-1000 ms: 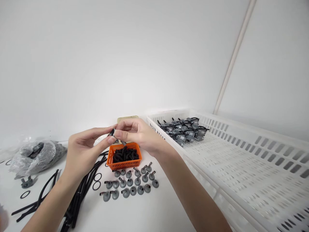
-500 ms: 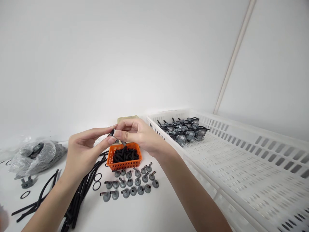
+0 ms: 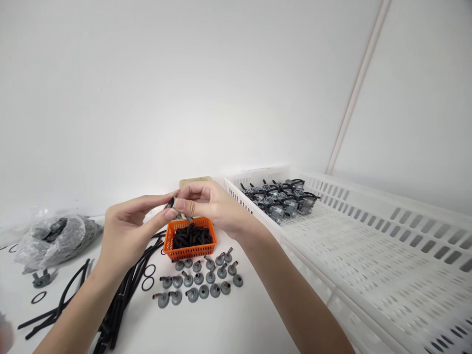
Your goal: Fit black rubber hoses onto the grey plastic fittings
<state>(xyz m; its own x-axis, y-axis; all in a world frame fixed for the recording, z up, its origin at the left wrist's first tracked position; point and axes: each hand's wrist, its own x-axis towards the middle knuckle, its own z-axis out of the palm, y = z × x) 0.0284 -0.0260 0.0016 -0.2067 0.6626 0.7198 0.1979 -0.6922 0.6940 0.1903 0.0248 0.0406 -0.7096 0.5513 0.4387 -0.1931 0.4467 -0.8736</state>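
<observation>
My left hand [image 3: 136, 219] and my right hand [image 3: 204, 204] meet above the orange basket, both closed in a pinch on one small grey fitting [image 3: 171, 202]. A dark round edge shows on the fitting between the thumbs, and a short grey stub points down below the right fingers. Fingers cover most of it. The orange basket [image 3: 190, 252] under the hands is filled with short black tubes [image 3: 191, 236]. In front of it, several grey domed fittings [image 3: 199, 279] with bent spouts stand in rows on the white table [image 3: 206, 327].
At right, a large white perforated crate [image 3: 354, 255] has grey assemblies with black hoses [image 3: 280, 196] at its far left. Long black tubes [image 3: 125, 290], black rings [image 3: 147, 283], a grey bracket-like part [image 3: 41, 279] and a plastic bag of parts [image 3: 59, 241] lie on the left.
</observation>
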